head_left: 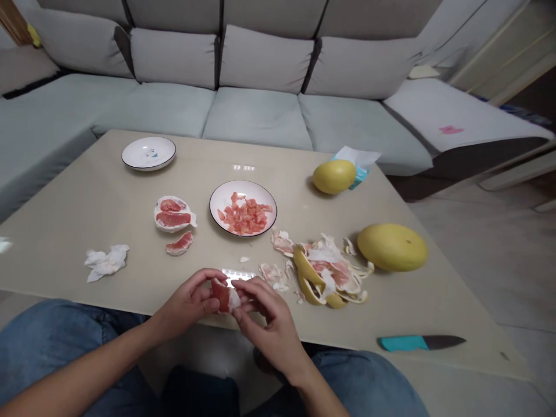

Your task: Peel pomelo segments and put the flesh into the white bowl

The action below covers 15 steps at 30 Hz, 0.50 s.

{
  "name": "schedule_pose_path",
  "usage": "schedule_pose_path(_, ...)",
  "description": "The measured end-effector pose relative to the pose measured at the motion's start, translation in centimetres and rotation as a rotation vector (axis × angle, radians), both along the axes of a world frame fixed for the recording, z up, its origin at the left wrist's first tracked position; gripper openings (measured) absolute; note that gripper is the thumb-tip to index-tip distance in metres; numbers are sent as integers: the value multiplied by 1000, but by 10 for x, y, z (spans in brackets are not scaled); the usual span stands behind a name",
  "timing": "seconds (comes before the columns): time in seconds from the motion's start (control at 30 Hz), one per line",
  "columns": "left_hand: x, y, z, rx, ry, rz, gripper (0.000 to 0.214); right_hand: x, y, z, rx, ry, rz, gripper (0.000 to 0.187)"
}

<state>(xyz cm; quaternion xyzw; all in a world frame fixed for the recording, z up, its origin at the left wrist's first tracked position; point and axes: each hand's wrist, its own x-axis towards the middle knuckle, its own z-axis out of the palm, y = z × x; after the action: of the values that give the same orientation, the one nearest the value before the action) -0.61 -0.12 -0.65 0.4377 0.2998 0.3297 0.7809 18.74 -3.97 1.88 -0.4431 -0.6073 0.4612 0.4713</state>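
Between my two hands, over the table's near edge, is a red pomelo segment [221,295] with white membrane on its right side. My left hand [196,298] grips the segment's left side between thumb and fingers. The thumb and fingers of my right hand [266,313] pinch the pale membrane at the other end. Beyond them, a white plate [216,216] with a dark rim holds small pieces of red pomelo flesh [245,215]. To its left sit a partly peeled pomelo chunk [174,214] and a loose segment [179,244].
Yellow rind and membrane scraps [309,278] lie right of my hands. A knife [421,342] with a teal handle rests near the front right edge. Two whole pomelos [393,247], a tissue pack [359,175], another plate [145,155] and a crumpled tissue [106,262] are on the table.
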Motion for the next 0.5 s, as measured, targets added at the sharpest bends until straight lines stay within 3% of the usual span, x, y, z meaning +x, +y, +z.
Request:
schedule_pose_path(0.13, 1, -3, 0, -27, 31, -24, 42, -3, -1, -2, 29, -40, -10, 46)
schedule_pose_path(0.23, 1, -6, -3, 8, 128, -53, 59, -4, -1, -1, 37, -84, -23, 52)
schedule_pose_path(0.3, 0, -7, -4, 180, 266, -59, 66, -6, -2, -2, 48, -88, -33, 53)
schedule_pose_path(0.43, -1, -7, -2, 706, 558, 53, 55, -11, -4, -6, 46, -51, -99, 45)
schedule_pose_path(0.5, -1, -8, 1, 836, 612, 100, 53, -14, -4, -8, 22, -33, -109, 42)
